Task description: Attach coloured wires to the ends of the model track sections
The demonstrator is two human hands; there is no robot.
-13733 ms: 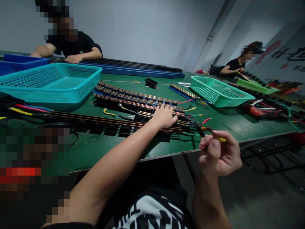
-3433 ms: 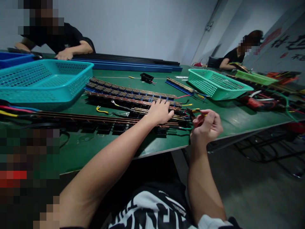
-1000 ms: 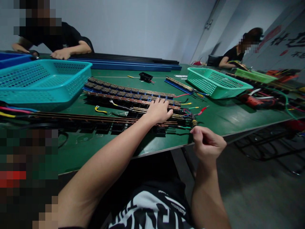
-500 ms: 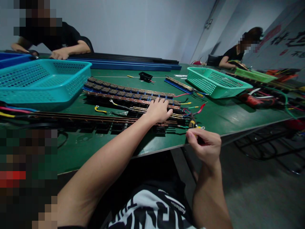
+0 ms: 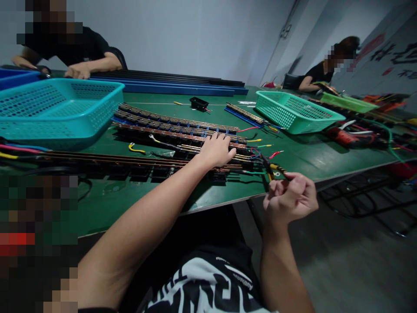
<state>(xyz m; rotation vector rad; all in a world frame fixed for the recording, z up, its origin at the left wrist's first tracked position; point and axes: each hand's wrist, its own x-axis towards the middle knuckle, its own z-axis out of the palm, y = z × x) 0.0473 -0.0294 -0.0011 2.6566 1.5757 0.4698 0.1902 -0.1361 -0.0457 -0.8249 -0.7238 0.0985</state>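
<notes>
My left hand lies with spread fingers on top of a narrow assembly of copper-coloured rails on black and blue holders. At the right end of the rails several coloured wires come out, among them a wire with a red end and a green wire. My right hand is closed around what look like pliers with yellow-and-black handles, which stand apart. Their dark jaws are close to the wire ends; whether they grip a wire I cannot make out. A ring terminal shows beside the handles.
A turquoise basket stands at the left, a green basket at the right. A small black box and a short rail piece lie behind. Long blue profiles line the far edge. Two people sit across the table.
My right hand has moved a little to the right and turned, and the pliers' handles have spread apart. My left hand has stayed in place on the rails.
</notes>
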